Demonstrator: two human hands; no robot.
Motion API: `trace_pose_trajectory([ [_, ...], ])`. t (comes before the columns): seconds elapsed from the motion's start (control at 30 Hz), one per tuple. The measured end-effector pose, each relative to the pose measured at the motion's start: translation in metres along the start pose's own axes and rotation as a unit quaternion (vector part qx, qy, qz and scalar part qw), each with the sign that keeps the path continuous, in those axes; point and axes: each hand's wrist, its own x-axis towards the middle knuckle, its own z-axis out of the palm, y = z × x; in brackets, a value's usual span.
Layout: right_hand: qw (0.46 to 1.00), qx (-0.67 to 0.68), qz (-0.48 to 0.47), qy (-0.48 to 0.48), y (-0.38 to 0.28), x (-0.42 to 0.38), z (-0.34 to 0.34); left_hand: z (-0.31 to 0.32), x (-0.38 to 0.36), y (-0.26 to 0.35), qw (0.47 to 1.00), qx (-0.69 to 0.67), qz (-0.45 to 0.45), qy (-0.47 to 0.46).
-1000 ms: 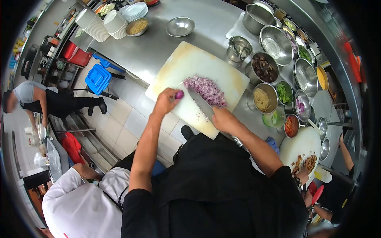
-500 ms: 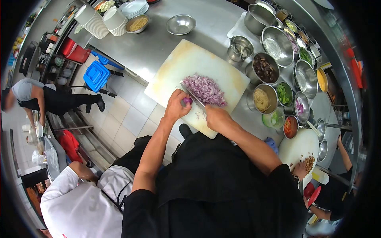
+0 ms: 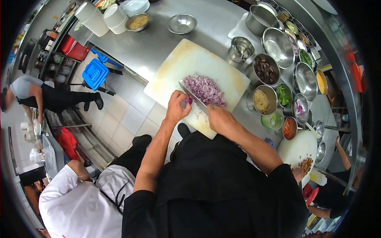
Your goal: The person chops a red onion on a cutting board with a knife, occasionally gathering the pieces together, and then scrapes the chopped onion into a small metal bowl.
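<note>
While the left hand (image 3: 177, 109) pinches a small, rounded, purple onion piece (image 3: 187, 100) in a narrow grip, the right hand (image 3: 219, 118) is closed around the handle end of a long, silver, steel-bladed knife (image 3: 193, 93). The handle itself is hidden by the fingers. The onion piece is located on the near side of the blade, above a thick, white, rectangular cutting board (image 3: 166, 73) with yellowed edges; contact between blade and onion cannot be determined. A heap of finely chopped, purple-and-white onion (image 3: 205, 90) lies along the far side of the blade, and small fragments lie on its near side. The board rests on a grey, stainless-steel bench (image 3: 216, 27). Beyond it stands a shallow, round, steel bowl (image 3: 182, 23); to the right, a deep, round, steel pot (image 3: 264, 69) contains dark brown pieces.
</note>
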Motion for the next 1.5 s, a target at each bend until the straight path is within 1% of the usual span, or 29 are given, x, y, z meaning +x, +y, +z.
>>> trace_pose_trajectory([
  [0.07,1.0,-0.003,0.002,-0.01,0.009,0.018,0.023,0.002,-0.002,-0.003,1.0,-0.008,0.013,0.017],
  [0.1,1.0,-0.004,0.004,-0.018,0.006,0.024,0.023,0.002,-0.002,-0.002,1.0,-0.009,0.014,0.017],
  [0.2,0.999,-0.018,0.004,-0.03,0.005,0.013,0.008,0.0,-0.008,0.0,1.0,0.005,0.013,0.008],
  [0.27,0.999,-0.018,0.008,-0.033,-0.002,0.006,-0.007,0.004,-0.004,-0.001,0.999,0.003,0.013,0.038],
  [0.3,0.999,-0.014,0.013,-0.039,-0.005,0.003,-0.008,0.005,-0.007,0.0,0.999,0.001,0.009,0.04],
  [0.37,0.999,-0.015,0.001,-0.033,0.005,0.02,0.019,0.005,-0.005,0.002,0.999,0.001,0.0,0.046],
  [0.43,0.999,-0.019,-0.016,-0.021,0.0,0.028,0.01,0.003,0.0,-0.001,0.999,0.0,0.015,0.047],
  [0.5,0.999,-0.025,0.008,-0.043,-0.002,0.012,-0.002,0.002,-0.008,0.0,0.999,-0.004,0.017,0.039],
  [0.6,0.999,-0.016,-0.004,-0.033,-0.004,0.006,-0.003,0.004,-0.01,0.0,0.999,-0.01,0.009,0.049],
  [0.67,0.999,-0.017,-0.005,-0.029,0.002,0.021,0.019,0.003,-0.006,0.001,0.999,-0.006,0.006,0.049],
  [0.73,1.0,-0.018,-0.01,-0.022,-0.004,0.028,0.012,0.002,-0.001,-0.004,0.998,-0.003,0.023,0.053],
  [0.77,0.999,-0.015,-0.011,-0.028,-0.002,0.018,0.007,0.002,-0.007,-0.005,0.998,-0.005,0.029,0.05],
  [0.83,0.999,-0.017,-0.011,-0.033,-0.002,0.012,0.0,0.002,-0.007,-0.002,0.999,-0.01,0.013,0.051],
  [0.87,0.999,-0.023,-0.003,-0.043,-0.002,0.011,0.003,0.002,-0.009,0.001,0.999,-0.012,-0.004,0.052],
  [0.93,0.999,-0.025,0.005,-0.046,-0.001,0.016,0.014,0.003,-0.012,-0.001,0.999,-0.012,-0.005,0.049],
  [0.97,0.999,-0.02,-0.007,-0.045,0.003,0.023,0.024,0.004,-0.011,-0.003,0.999,-0.01,-0.004,0.047],
  [1.03,0.999,-0.014,-0.023,-0.041,-0.002,0.027,0.017,0.001,-0.004,-0.004,0.999,-0.01,0.007,0.053],
  [1.1,0.999,-0.015,-0.03,-0.019,-0.002,0.012,0.007,0.001,-0.01,-0.002,0.998,-0.012,0.017,0.057],
  [1.2,0.999,-0.026,0.001,-0.039,-0.009,0.012,0.009,0.002,-0.012,-0.001,0.999,-0.005,-0.012,0.049],
  [1.23,0.999,-0.026,0.001,-0.037,-0.005,0.014,0.014,0.002,-0.012,-0.001,0.999,-0.005,-0.009,0.05],
  [1.3,0.999,-0.007,-0.038,-0.022,-0.003,0.023,0.021,0.001,-0.01,-0.002,0.999,-0.005,0.007,0.052],
  [1.4,0.999,-0.014,-0.032,-0.02,-0.004,0.006,0.006,0.001,-0.011,-0.001,0.998,-0.012,0.013,0.061],
  [1.5,0.999,0.001,-0.023,-0.027,-0.002,0.011,0.016,0.002,-0.013,-0.001,0.998,-0.008,0.0,0.061],
])
